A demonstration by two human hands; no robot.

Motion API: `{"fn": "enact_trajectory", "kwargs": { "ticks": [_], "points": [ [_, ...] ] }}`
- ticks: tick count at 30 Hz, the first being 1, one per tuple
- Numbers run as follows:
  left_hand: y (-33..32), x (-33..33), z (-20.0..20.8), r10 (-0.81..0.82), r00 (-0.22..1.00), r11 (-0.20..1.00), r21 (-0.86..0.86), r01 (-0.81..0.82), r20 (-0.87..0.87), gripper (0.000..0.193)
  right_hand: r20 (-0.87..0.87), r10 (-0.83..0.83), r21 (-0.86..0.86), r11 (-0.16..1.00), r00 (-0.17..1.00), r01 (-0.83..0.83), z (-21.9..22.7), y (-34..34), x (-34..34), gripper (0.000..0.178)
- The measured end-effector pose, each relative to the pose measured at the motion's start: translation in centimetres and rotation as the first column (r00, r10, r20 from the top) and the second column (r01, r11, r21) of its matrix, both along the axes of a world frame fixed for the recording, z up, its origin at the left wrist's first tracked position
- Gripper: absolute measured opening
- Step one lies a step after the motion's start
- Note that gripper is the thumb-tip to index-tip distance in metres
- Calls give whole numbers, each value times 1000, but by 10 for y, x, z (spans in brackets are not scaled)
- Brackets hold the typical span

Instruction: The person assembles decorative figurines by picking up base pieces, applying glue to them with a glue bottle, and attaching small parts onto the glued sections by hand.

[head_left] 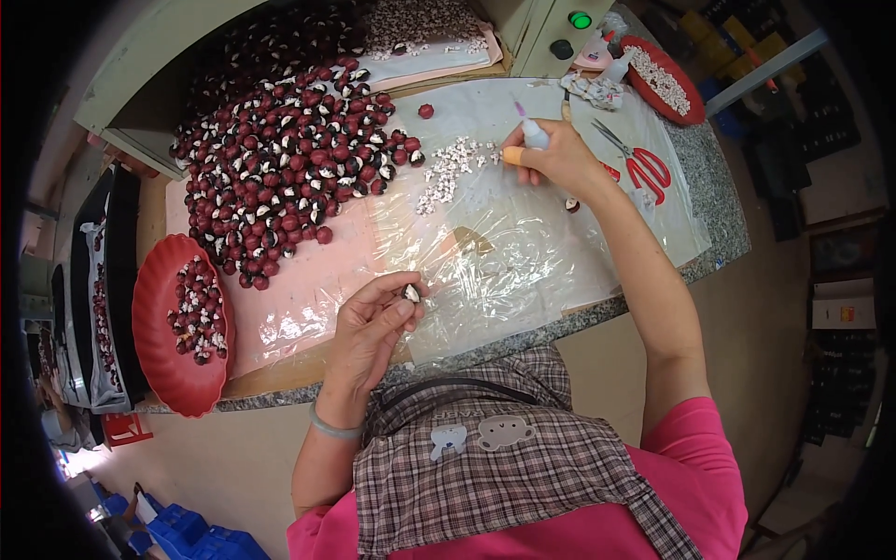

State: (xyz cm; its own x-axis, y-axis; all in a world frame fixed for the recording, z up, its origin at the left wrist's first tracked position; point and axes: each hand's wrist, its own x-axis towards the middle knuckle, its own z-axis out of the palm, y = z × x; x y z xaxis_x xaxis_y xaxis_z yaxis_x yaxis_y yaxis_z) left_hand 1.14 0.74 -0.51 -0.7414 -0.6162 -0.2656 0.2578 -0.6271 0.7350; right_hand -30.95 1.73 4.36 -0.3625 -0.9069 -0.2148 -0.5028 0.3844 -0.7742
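Note:
My left hand (367, 327) pinches a small black-and-white ball (411, 294) just above the near part of the plastic sheet (495, 271). My right hand (565, 161) is closed round a small white squeeze bottle (535, 134) with a thin purple tip, which points up and away from me. Orange covers wrap fingertips of this hand. Beside those fingertips, small white pieces (446, 173) lie scattered on the sheet. A large heap of dark red, black and white balls (289, 177) spreads over the left and far side of the table.
A red scalloped dish (154, 345) with more balls stands at the left edge. Red-handled scissors (644, 173) lie right of my right hand. A red bowl (686, 110) of white pieces sits at the far right. Behind stands a cabinet (551, 42) with a green lit button.

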Motion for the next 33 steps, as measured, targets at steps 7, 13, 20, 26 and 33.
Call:
{"fn": "enact_trajectory", "kwargs": {
  "ticks": [7, 13, 20, 26, 33],
  "points": [
    [2, -2, 6, -23, 999, 999, -36, 25, 47, 29, 763, 87, -157, 986, 641, 53, 5, 47, 40, 16],
    [11, -11, 14, -59, 996, 983, -168, 69, 66, 29, 858, 53, -112, 990, 511, 85, 8, 68, 84, 18],
    [18, -12, 15, -56, 993, 966, -247, 81, 107, 33, 869, 99, -148, 987, 485, 63, -6, 83, 106, 10],
    [19, -12, 14, -29, 988, 981, -185, 57, 155, 30, 846, 89, -193, 970, 526, 146, -17, 83, 107, 13],
    [19, -13, 14, -47, 990, 983, -171, 69, 134, 31, 808, 156, -253, 963, 568, 96, -22, 85, 111, 14]
  ]
}}
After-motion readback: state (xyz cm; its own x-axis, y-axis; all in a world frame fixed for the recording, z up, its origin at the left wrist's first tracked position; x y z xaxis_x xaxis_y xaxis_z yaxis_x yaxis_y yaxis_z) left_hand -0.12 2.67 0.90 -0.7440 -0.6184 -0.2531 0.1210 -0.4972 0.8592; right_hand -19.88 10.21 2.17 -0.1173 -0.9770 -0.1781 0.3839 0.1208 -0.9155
